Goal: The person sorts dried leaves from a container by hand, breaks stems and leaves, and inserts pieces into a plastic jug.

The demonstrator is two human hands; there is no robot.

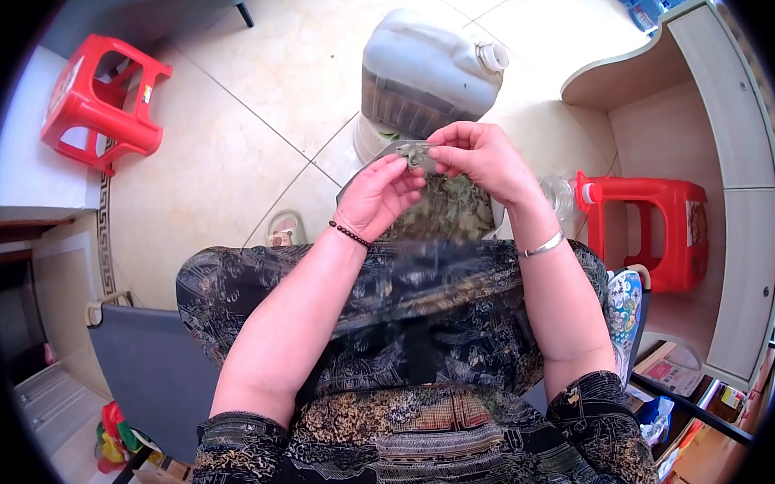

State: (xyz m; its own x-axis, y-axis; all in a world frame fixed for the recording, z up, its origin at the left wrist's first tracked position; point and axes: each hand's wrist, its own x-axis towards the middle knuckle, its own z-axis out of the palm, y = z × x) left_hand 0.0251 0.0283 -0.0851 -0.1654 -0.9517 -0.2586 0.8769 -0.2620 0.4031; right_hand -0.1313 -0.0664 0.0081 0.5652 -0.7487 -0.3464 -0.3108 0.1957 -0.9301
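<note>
While the left hand (381,193) and right hand (488,158) pinch a crumpled grey-green leaf (414,157) from either side — each otherwise loosely curled — I can see a heap of leaves (445,209) below them and a cloudy jug (428,71) just beyond.

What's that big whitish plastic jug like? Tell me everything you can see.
The big, whitish, translucent plastic jug has rounded shoulders, a moulded top and a round white neck or cap toward the picture's right. Its lower part looks dark, perhaps from contents. It sits beyond the right hand; what supports it is unclear.
</note>
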